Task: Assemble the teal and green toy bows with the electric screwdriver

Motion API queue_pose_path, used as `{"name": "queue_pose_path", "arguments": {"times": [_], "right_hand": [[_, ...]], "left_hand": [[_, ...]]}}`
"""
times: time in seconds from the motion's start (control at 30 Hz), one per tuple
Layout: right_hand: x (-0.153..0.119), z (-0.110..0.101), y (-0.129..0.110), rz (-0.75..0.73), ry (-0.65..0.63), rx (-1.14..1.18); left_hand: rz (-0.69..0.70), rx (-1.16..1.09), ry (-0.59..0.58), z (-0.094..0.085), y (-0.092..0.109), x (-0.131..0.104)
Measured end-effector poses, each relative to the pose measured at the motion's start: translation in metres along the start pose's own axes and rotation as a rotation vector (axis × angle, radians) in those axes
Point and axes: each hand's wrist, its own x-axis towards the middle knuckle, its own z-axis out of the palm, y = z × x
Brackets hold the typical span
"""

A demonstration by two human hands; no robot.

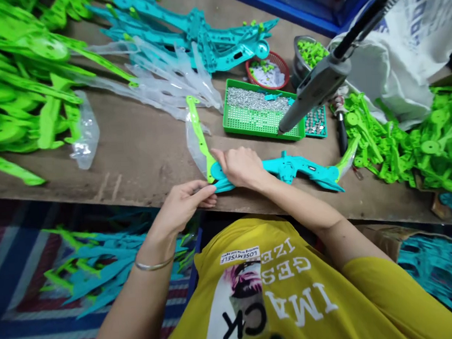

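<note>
Turquoise plastic frame piece (286, 169) at the frame's centre, near the worktable (136, 168) edge, left hand (188, 201) pinching its left end, right hand (243, 166) gripping just beside, lime-green strips (196, 127) at both ends (clear plastic alongside the left one), green perforated tray (262, 131) above.

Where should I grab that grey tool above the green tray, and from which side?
Around mid-barrel on the grey tool, probably from the near side with the right hand, the closer of your hands. The barrel is long and slim and slants, low end toward the green tray; a middle grip should keep clear of its tip and black upper end.
</note>
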Motion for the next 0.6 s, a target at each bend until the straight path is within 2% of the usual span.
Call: {"name": "queue_pose_path", "arguments": {"times": [0.1, 0.27, 0.47, 0.53, 0.6], "right_hand": [[-0.003, -0.005, 0.008, -0.02, 0.045, -0.006], [-0.011, -0.011, 0.042, 0.053, 0.029, -0.109], [-0.014, -0.005, 0.062, 0.118, 0.023, -0.153], [-0.014, -0.004, 0.065, 0.117, 0.053, -0.125], [-0.016, -0.003, 0.07, 0.07, 0.146, -0.059]], "left_hand": [[-0.027, -0.006, 0.005, -0.004, 0.003, -0.002], [-0.053, -0.014, 0.029, -0.012, 0.005, -0.007], [-0.083, -0.029, 0.0, -0.002, 0.007, -0.001], [-0.093, -0.049, 0.002, 0.0, 0.008, 0.003], [-0.09, -0.064, -0.006, 0.0, 0.009, 0.006]]}}
